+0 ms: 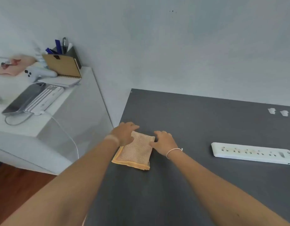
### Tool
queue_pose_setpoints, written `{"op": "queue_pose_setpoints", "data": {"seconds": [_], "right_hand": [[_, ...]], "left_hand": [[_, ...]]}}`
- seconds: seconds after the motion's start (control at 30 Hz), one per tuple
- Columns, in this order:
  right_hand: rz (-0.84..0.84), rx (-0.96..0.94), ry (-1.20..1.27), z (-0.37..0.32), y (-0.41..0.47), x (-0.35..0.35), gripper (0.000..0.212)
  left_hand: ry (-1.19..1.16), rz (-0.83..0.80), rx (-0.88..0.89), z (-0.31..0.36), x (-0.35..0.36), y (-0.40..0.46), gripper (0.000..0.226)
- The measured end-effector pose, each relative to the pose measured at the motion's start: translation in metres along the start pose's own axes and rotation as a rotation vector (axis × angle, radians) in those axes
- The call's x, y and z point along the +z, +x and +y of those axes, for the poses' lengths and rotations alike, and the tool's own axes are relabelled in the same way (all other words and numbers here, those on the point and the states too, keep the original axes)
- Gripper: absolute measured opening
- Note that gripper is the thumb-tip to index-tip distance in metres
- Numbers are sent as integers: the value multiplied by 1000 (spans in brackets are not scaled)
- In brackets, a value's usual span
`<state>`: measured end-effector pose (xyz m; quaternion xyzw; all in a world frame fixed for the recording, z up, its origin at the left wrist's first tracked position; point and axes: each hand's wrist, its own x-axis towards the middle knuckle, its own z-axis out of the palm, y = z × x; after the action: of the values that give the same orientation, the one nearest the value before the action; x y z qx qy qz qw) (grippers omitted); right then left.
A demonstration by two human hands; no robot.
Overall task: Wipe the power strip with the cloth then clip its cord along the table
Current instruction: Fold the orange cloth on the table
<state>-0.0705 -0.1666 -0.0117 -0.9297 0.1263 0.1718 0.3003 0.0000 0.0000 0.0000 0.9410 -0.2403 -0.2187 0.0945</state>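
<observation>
Both hands, left hand (pixel 124 132) and right hand (pixel 163 141), rest curled fingers on the cloth's (pixel 136 152) far edge, seemingly gathering it; the power strip (pixel 252 153) lies unwiped, well right of the cloth.

Both arms outstretched; left hand (pixel 124 133), right hand (pixel 163 141) palms-down, fingers curled.

A plain pale grey wall (pixel 173 46) fills everything from ten to two o'clock ahead of me. My dark grey tabletop (pixel 198 121) butts against it. At nine o'clock stands a white cabinet (pixel 85 111), its top cluttered with a brown notebook (pixel 62 66) and a pen holder (pixel 70 51). Reddish wooden floor (pixel 18 190) shows at eight o'clock.
</observation>
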Motion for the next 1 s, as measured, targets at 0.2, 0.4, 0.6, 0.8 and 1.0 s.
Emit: {"op": "queue_pose_setpoints", "data": {"seconds": [0.2, 0.4, 0.6, 0.8, 1.0], "right_hand": [[-16, 9, -97, 2, 15, 12, 49], [27, -51, 14, 1, 27, 10, 11], [208, -185, 148, 2, 30, -15, 14], [377, -515, -180, 16, 12, -2, 18], [241, -554, -283, 36, -8, 25, 28]], "left_hand": [[154, -145, 10, -3, 4, 19, 69], [113, -86, 12, -6, 7, 25, 31], [-159, 217, 40, -11, -5, 23, 10], [-103, 239, 116, -15, 13, -1, 15], [-56, 66, 114, -23, 21, -17, 21]]}}
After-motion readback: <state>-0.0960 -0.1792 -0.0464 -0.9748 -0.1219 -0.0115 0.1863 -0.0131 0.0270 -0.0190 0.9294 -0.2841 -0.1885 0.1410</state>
